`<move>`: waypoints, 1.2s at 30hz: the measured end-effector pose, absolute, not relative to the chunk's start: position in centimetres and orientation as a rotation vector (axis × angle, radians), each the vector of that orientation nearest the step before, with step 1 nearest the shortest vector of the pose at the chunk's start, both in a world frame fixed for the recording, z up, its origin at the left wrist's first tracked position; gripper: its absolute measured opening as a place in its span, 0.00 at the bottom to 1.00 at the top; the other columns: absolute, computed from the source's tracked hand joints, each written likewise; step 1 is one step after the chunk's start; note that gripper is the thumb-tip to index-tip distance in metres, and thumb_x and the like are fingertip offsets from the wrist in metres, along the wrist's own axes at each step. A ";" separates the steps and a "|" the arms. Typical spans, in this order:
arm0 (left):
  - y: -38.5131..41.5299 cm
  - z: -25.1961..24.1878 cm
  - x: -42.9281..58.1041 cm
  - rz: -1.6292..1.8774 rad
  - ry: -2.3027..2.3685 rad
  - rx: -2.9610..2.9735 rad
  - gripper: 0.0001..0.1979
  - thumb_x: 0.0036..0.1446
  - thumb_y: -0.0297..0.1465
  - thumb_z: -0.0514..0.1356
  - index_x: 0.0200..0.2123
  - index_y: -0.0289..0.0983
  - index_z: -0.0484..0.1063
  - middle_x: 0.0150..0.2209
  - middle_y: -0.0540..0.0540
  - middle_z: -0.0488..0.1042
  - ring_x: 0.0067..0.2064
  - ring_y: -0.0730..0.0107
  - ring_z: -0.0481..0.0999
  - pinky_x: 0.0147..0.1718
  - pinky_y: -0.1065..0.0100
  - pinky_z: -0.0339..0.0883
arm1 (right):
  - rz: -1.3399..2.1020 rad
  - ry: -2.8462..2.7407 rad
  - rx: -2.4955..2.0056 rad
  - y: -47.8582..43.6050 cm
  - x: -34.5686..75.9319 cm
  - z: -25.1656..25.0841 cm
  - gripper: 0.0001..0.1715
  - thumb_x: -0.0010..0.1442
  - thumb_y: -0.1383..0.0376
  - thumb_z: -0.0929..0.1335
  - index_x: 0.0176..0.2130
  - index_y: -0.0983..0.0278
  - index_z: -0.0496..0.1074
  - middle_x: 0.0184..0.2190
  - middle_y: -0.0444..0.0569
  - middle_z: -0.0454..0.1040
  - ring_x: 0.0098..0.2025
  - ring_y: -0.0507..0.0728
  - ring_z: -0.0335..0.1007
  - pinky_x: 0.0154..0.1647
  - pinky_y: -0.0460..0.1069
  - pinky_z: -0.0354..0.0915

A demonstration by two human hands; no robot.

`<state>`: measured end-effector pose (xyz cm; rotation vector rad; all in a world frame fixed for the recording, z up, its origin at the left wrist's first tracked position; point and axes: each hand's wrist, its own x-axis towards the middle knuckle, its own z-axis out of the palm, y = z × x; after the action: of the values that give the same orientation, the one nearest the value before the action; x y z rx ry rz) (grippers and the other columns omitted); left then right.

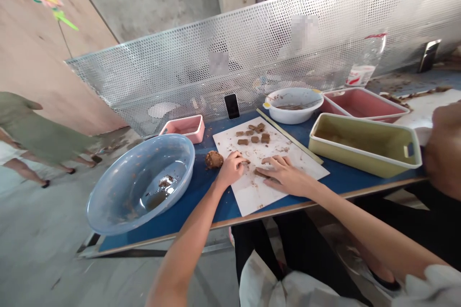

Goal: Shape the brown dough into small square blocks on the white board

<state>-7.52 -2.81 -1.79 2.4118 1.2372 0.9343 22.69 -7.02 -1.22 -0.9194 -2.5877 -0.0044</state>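
Observation:
My right hand [284,176] lies with fingers stretched out over a brown clay piece [260,172] on a white sheet [248,199]. Left of it, my left hand [231,170] rests at the sheet's edge with its fingers curled together. A small brown crumb [246,161] shows by those fingertips; whatever is inside them is hidden. Several short clay blocks [254,139] sit farther back on the paper, among crumbs. Close to my left hand, a round brown clay lump [213,159] stands on the blue tabletop [205,187].
A blue basin [108,201] with a little murky water is at left, a pink box [196,134] behind it. A phone [232,106] leans against the mesh panel. To the right are a green strip [288,134], white basin [293,116], green box [363,153] and another person's arm [446,148].

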 end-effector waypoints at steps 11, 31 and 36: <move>-3.0 -1.4 -7.4 0.919 1.260 2.410 0.20 0.62 0.17 0.57 0.45 0.36 0.88 0.46 0.40 0.79 0.50 0.55 0.80 0.56 0.56 0.78 | 0.040 -2.493 -0.912 -7.4 22.5 -1.8 0.26 0.84 0.54 0.62 0.62 0.49 0.86 0.64 0.58 0.76 0.62 0.72 0.69 0.61 0.68 0.65; -3.1 -1.2 -7.3 0.896 1.265 2.419 0.20 0.63 0.17 0.57 0.46 0.37 0.88 0.46 0.41 0.79 0.49 0.57 0.80 0.56 0.57 0.79 | 0.042 -2.574 -0.997 -7.7 22.2 -1.4 0.30 0.84 0.47 0.60 0.75 0.46 0.75 0.72 0.57 0.71 0.66 0.75 0.66 0.64 0.71 0.64; -3.1 -1.4 -7.3 0.912 1.259 2.412 0.20 0.63 0.17 0.57 0.46 0.37 0.88 0.46 0.41 0.79 0.50 0.57 0.80 0.55 0.57 0.78 | 0.035 -2.617 -0.935 -7.5 22.4 -1.6 0.30 0.83 0.48 0.61 0.77 0.44 0.73 0.72 0.57 0.71 0.67 0.75 0.65 0.63 0.71 0.64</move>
<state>-7.26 -3.08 -1.35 2.4117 1.2588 0.9117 22.37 -7.47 -1.63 -0.9353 -2.6166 0.0353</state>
